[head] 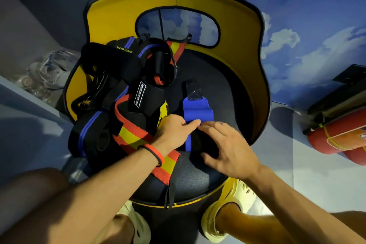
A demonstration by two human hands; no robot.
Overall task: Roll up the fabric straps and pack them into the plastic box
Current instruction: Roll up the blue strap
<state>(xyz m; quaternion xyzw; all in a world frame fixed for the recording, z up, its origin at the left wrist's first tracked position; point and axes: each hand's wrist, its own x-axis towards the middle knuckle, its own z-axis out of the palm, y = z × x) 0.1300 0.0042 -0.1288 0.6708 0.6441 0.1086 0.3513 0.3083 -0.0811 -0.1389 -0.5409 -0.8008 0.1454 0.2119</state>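
Note:
A blue and black fabric strap point(198, 112) lies flat on the black seat of a yellow-backed chair point(233, 31). My left hand point(174, 130) pinches the strap's near blue edge with thumb and forefinger. My right hand point(225, 144) hovers over the strap's black near end, fingers spread and loosely bent, its thumb below the strap. A heap of other straps point(122, 97), black with blue, red and yellow stripes, fills the seat's left half. A red and yellow strap point(138, 136) runs from the heap under my left wrist.
A clear plastic container point(49, 71) sits on the floor to the chair's left. A red fire extinguisher point(340, 136) lies at the right. My feet in pale yellow shoes point(227, 212) stand under the seat's front edge, and the walls are painted blue with clouds.

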